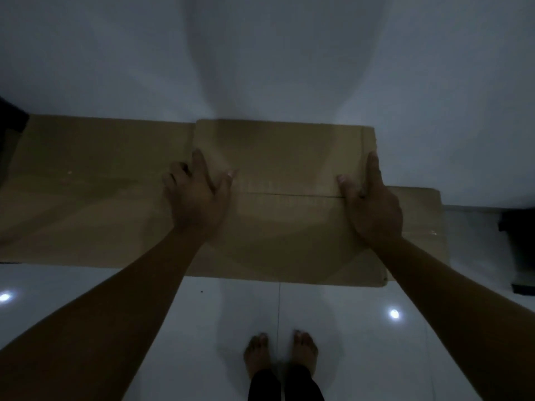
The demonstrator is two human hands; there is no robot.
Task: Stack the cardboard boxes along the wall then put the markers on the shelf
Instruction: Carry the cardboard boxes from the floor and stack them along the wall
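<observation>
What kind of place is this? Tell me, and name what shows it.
Probably a dim indoor room, maybe a home: glossy white floor tiles, a bare white wall, and cardboard boxes against it, held by both hands.

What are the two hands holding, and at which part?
The top cardboard box: the left hand holds its left side, the right hand its right side, thumbs on top.
</observation>
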